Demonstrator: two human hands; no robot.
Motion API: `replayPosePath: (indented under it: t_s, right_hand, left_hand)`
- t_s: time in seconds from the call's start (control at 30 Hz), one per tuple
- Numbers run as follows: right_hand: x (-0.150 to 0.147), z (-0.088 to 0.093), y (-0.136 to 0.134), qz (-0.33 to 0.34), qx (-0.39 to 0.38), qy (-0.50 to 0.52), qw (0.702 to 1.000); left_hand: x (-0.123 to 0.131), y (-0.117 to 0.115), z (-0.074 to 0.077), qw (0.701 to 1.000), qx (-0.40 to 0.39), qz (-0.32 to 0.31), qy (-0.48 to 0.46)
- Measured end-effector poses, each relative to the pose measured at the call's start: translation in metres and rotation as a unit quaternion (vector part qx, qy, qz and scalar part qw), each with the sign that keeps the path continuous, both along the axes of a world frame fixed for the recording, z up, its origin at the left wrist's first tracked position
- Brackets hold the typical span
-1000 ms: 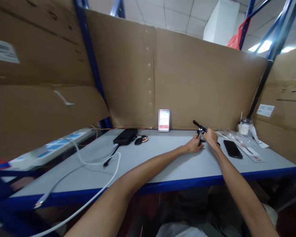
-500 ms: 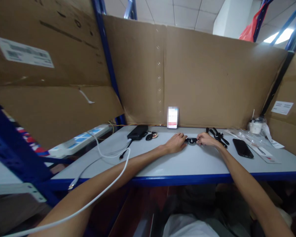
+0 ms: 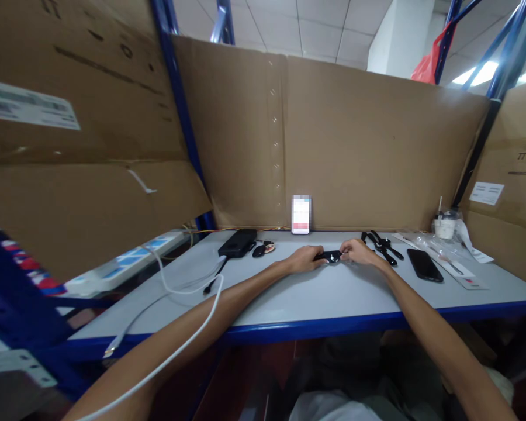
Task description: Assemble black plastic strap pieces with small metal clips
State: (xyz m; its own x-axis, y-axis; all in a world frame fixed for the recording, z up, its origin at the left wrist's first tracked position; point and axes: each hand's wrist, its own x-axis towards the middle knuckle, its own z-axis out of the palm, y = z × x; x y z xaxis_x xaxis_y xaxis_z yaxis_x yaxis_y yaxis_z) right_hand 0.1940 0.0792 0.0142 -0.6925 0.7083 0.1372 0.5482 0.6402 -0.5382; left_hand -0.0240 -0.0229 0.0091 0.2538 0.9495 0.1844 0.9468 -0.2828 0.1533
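Note:
Between my two hands, just above the white tabletop [image 3: 284,298], is what looks like a black wristwatch [image 3: 332,256] with a small white mark on its dark face. My left hand [image 3: 305,259] is closed on its left end, the fingers wrapped over the strap. At the other end, my right hand [image 3: 356,252] pinches the strap between thumb and fingers. Right of that hand lie more black watches or straps [image 3: 383,247]. A black phone [image 3: 425,265] rests flat farther right.
A lit phone [image 3: 301,214] leans upright against the cardboard back wall [image 3: 333,146]. To the left are a black box-like device [image 3: 237,243], keys [image 3: 259,251] and a power strip [image 3: 127,263]. A white cable [image 3: 188,327] crosses over my left forearm. Plastic packaging [image 3: 438,248] and a cup [image 3: 445,227] stand right.
The view has shifted slightly. My left hand has turned so its thumb side shows, and the watch's face is tilted more upward between both hands.

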Motion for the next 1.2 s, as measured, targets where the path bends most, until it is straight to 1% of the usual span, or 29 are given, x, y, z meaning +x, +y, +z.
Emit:
replayPosePath:
  t_s: [0.17, 0.3, 0.4, 0.5, 0.67, 0.77, 0.83, 1.2]
  right_hand:
    - [-0.004, 0.003, -0.009, -0.009, 0.05, 0.008, 0.999]
    - [-0.008, 0.004, -0.018, -0.035, 0.1, -0.009, 0.994]
    - [-0.009, 0.003, -0.023, -0.054, 0.14, -0.018, 0.989]
    - [-0.009, 0.004, -0.028, -0.051, 0.166, -0.039, 0.984]
    - [-0.013, 0.005, -0.041, -0.043, 0.245, -0.027, 0.968]
    - [-0.017, 0.003, -0.05, -0.017, 0.244, -0.075, 0.967]
    - [-0.019, 0.001, -0.053, -0.011, 0.247, -0.107, 0.963]
    - [-0.023, 0.001, -0.057, -0.038, 0.254, -0.172, 0.951]
  left_hand:
    - [0.004, -0.001, 0.004, 0.999, -0.018, 0.026, 0.016]
    - [0.006, -0.002, 0.005, 0.998, -0.01, 0.059, 0.03]
    - [0.007, -0.002, 0.004, 0.997, 0.003, 0.07, 0.027]
    - [0.009, -0.002, 0.003, 0.996, -0.001, 0.081, 0.031]
    - [0.016, -0.002, 0.001, 0.993, 0.004, 0.109, 0.04]
    - [0.017, -0.003, 0.0, 0.993, 0.01, 0.108, 0.038]
    - [0.016, -0.002, -0.001, 0.994, 0.012, 0.106, 0.038]
    - [0.02, -0.006, -0.001, 0.992, 0.025, 0.11, 0.056]
